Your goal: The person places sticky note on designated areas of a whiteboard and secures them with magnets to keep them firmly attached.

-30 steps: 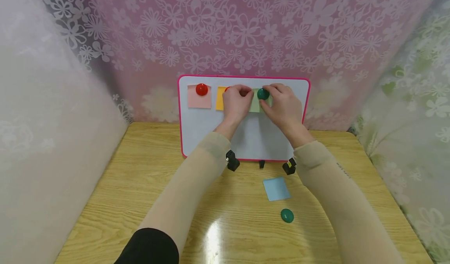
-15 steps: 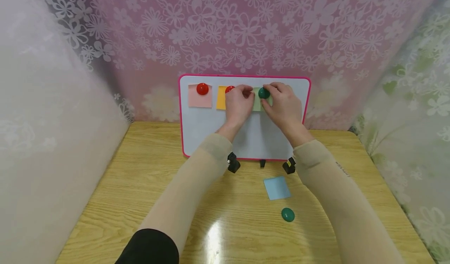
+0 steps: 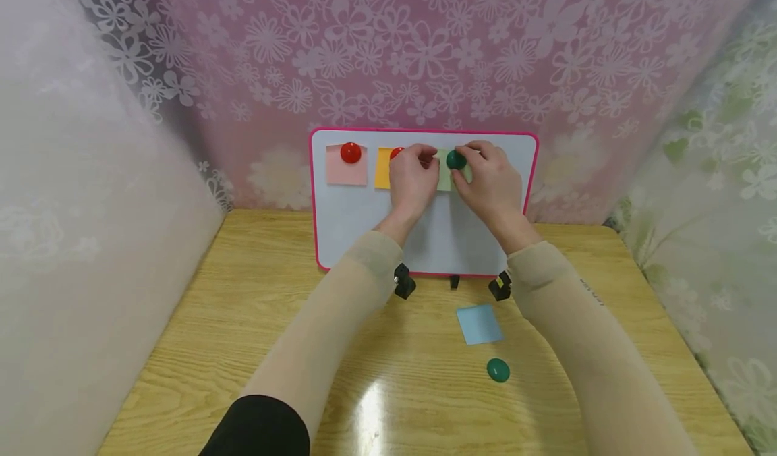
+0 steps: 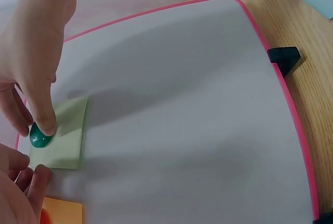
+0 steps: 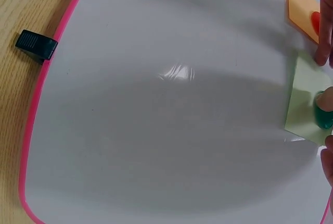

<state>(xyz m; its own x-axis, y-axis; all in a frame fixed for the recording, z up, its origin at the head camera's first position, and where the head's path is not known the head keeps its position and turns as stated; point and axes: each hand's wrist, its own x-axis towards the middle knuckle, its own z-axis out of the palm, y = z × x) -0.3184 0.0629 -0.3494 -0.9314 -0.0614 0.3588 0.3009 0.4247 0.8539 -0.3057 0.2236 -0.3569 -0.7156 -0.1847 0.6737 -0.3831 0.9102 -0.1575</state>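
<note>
A pale green sticky note lies against the upper part of a pink-rimmed whiteboard. My right hand pinches a green round magnet between thumb and fingers, over that note. At the note's left edge, the thumb and forefinger of my left hand hold the paper. Left of this hang a pink sticky note under a red magnet and an orange sticky note under a second red magnet, both partly covered by my left hand.
On the wooden table, in front of the board, lie a blue sticky note and another green magnet. Black clips sit along the board's lower edge. A flowered pink backdrop rises behind it.
Both hands stay at the green note with almost no movement. The whole view has shifted very slightly.
</note>
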